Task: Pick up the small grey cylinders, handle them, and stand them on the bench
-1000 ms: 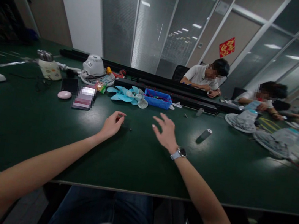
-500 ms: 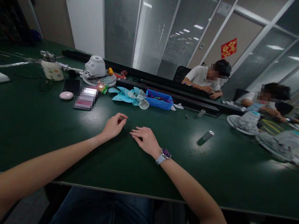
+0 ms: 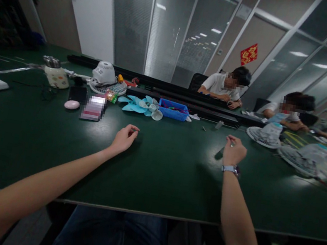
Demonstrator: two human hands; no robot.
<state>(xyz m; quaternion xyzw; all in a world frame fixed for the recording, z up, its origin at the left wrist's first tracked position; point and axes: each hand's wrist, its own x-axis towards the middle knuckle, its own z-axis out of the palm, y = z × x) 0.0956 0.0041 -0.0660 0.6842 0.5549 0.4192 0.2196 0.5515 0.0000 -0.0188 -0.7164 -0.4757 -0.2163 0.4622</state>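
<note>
My left hand [image 3: 125,137] rests on the green table with its fingers loosely curved and the thumb apart; nothing is in it. Further right, my right hand [image 3: 234,153], with a watch at its wrist, is closed around a small silver cylinder [image 3: 232,143]. Most of the cylinder is hidden behind the fingers, and a dark shadow or reflection shows to its left. Beyond that hand a small clear piece [image 3: 219,125] lies on the table.
Blue fan blades [image 3: 136,105], a blue bin [image 3: 173,113] of small parts and a white fan base [image 3: 104,73] stand at the back. A phone [image 3: 94,108] and a pink oval object [image 3: 72,104] lie left. Fan parts [image 3: 299,159] sit right. Several people work across the table.
My right hand has moved right, from beside my left hand to the silver cylinder, and its fingers have closed around it. My left hand has stayed in place.
</note>
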